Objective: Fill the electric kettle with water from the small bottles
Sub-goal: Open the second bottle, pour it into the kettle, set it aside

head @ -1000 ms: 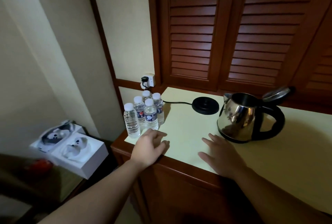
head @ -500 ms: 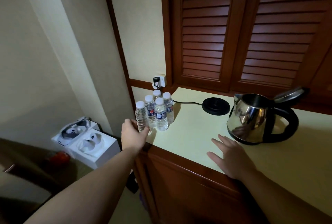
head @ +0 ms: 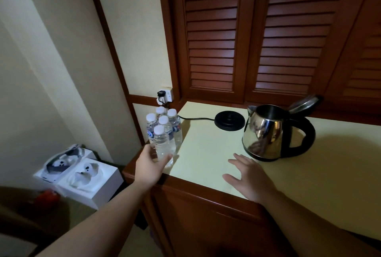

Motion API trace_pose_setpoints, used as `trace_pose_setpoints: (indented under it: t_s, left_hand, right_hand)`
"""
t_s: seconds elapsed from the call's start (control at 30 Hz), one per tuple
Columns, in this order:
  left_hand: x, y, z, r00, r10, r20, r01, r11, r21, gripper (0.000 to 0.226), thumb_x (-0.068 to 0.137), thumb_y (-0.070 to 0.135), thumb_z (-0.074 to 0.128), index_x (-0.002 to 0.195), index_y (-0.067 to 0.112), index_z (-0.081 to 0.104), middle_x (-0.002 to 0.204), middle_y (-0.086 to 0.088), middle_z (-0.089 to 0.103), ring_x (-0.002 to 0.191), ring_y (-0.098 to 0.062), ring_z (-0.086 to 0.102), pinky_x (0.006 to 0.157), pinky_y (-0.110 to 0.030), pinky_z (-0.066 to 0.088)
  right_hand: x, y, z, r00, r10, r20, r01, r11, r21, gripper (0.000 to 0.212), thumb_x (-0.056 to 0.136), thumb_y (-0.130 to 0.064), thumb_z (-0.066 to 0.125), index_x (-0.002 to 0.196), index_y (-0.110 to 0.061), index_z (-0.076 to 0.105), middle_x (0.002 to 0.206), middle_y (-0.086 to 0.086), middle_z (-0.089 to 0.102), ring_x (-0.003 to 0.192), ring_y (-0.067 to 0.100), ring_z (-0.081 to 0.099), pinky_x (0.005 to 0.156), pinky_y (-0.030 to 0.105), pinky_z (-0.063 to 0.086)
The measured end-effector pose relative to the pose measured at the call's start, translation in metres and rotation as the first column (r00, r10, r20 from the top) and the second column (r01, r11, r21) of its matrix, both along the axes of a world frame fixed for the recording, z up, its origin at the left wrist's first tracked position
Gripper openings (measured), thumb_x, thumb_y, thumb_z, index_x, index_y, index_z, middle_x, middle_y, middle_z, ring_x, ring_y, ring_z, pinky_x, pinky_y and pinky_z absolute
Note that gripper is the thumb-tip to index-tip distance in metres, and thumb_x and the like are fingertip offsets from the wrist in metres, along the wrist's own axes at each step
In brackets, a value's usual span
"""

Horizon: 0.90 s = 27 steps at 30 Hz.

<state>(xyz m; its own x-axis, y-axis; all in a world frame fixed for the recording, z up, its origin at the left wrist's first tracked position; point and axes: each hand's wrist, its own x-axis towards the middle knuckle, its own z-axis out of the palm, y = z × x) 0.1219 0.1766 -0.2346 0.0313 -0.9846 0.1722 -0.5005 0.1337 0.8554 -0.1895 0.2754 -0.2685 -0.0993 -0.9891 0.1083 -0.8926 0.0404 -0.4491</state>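
Dark louvred wooden doors [head: 257, 36] rise behind a wooden cabinet with a pale yellow top [head: 206, 153], the surface that carries everything here. A polished stainless-steel electric kettle with a black handle [head: 272, 131] stands toward the back edge of the top, right of centre, its hinged lid tipped open and its mouth uncovered. Just beside it to the left, apart from it, sits the round black kettle base [head: 229, 121], whose black cord [head: 193, 118] runs along the back edge to a white wall socket [head: 166, 96]. Two open white boxes [head: 82, 172] lie on the floor off the cabinet's left end. The right hand [head: 248, 176] lies palm down near the front edge, just short of the kettle, fingers straight and spread, holding nothing. The left arm reaches out to the front left corner, where the left hand [head: 149, 166] curls its fingers and thumb round the lower body of the nearest small clear plastic bottle with a white cap [head: 161, 143], which is upright. Four more small capped water bottles [head: 168, 120] are clustered upright just behind it at that corner.
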Motion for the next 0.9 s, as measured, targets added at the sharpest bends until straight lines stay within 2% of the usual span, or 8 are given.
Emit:
trace_pose_setpoints:
  t_s: [0.13, 0.2, 0.37, 0.5, 0.67, 0.73, 0.8, 0.9]
  left_hand:
    - [-0.029, 0.007, 0.002, 0.987, -0.161, -0.012, 0.162, 0.987, 0.011, 0.045, 0.083, 0.036, 0.087, 0.119, 0.025, 0.063, 0.107, 0.019, 0.071, 0.092, 0.012, 0.063, 0.073, -0.005, 0.043]
    - [-0.046, 0.007, 0.001, 0.970, -0.240, -0.029, 0.241, 0.971, 0.008, 0.042, 0.081, 0.032, 0.089, 0.115, 0.022, 0.065, 0.104, 0.018, 0.073, 0.090, 0.013, 0.065, 0.072, -0.003, 0.045]
    - [-0.088, 0.007, -0.004, 0.913, -0.400, -0.086, 0.404, 0.914, 0.044, 0.039, 0.082, 0.025, 0.089, 0.114, 0.019, 0.066, 0.102, 0.007, 0.078, 0.087, 0.006, 0.071, 0.073, -0.006, 0.050]
    - [-0.119, 0.007, -0.010, 0.869, -0.485, -0.104, 0.490, 0.871, 0.035, 0.039, 0.081, 0.029, 0.089, 0.113, 0.024, 0.068, 0.099, 0.007, 0.078, 0.086, -0.001, 0.073, 0.074, -0.012, 0.053]
    - [-0.149, 0.008, -0.016, 0.795, -0.594, -0.125, 0.602, 0.798, 0.041, 0.034, 0.075, 0.035, 0.090, 0.102, 0.032, 0.070, 0.088, 0.011, 0.076, 0.080, -0.010, 0.071, 0.079, -0.031, 0.057]
    - [-0.156, 0.007, -0.018, 0.763, -0.631, -0.143, 0.642, 0.766, 0.043, 0.032, 0.071, 0.029, 0.092, 0.094, 0.031, 0.070, 0.076, 0.014, 0.067, 0.073, -0.011, 0.062, 0.074, -0.028, 0.052]
    - [-0.160, 0.006, -0.018, 0.744, -0.656, -0.127, 0.667, 0.743, 0.065, 0.034, 0.071, 0.020, 0.094, 0.095, 0.027, 0.072, 0.071, 0.011, 0.062, 0.071, -0.011, 0.059, 0.071, -0.022, 0.051]
    - [-0.163, 0.003, -0.018, 0.738, -0.666, -0.107, 0.674, 0.732, 0.098, 0.034, 0.070, 0.020, 0.096, 0.087, 0.032, 0.070, 0.066, 0.020, 0.059, 0.065, -0.002, 0.056, 0.066, -0.014, 0.046]
  right_hand:
    - [-0.001, 0.001, 0.010, 0.999, 0.005, 0.050, -0.007, 0.999, 0.039, 0.071, 0.087, -0.064, 0.064, 0.146, -0.025, 0.055, 0.161, -0.003, 0.040, 0.150, 0.014, 0.032, 0.123, 0.031, 0.021]
    - [-0.005, 0.003, 0.013, 0.996, -0.016, 0.089, 0.009, 0.997, 0.076, 0.069, 0.089, -0.056, 0.069, 0.149, -0.027, 0.050, 0.161, -0.007, 0.038, 0.150, 0.011, 0.031, 0.122, 0.029, 0.021]
    - [-0.020, 0.014, 0.028, 0.973, -0.128, 0.194, 0.111, 0.989, 0.095, 0.068, 0.086, -0.051, 0.072, 0.147, -0.032, 0.049, 0.154, -0.009, 0.045, 0.141, 0.011, 0.041, 0.113, 0.029, 0.034]
    - [-0.032, 0.020, 0.042, 0.967, -0.145, 0.212, 0.143, 0.989, 0.023, 0.065, 0.084, -0.056, 0.073, 0.142, -0.033, 0.054, 0.147, -0.011, 0.052, 0.135, 0.010, 0.049, 0.111, 0.033, 0.042]
    - [-0.027, 0.019, 0.068, 0.956, -0.141, 0.259, 0.192, 0.964, -0.186, 0.044, 0.085, -0.054, 0.074, 0.123, -0.034, 0.061, 0.118, -0.013, 0.066, 0.105, 0.004, 0.063, 0.087, 0.028, 0.055]
    - [-0.021, 0.014, 0.079, 0.958, -0.128, 0.257, 0.199, 0.941, -0.274, 0.038, 0.086, -0.055, 0.071, 0.115, -0.032, 0.063, 0.105, -0.013, 0.067, 0.092, 0.005, 0.064, 0.079, 0.030, 0.057]
    - [-0.016, 0.009, 0.089, 0.960, -0.128, 0.250, 0.209, 0.920, -0.332, 0.036, 0.087, -0.052, 0.072, 0.112, -0.027, 0.065, 0.095, -0.012, 0.065, 0.084, 0.004, 0.062, 0.075, 0.027, 0.055]
    - [-0.007, 0.002, 0.103, 0.969, -0.151, 0.194, 0.210, 0.917, -0.338, 0.038, 0.083, -0.061, 0.071, 0.099, -0.026, 0.065, 0.085, -0.013, 0.059, 0.076, 0.005, 0.058, 0.069, 0.026, 0.051]
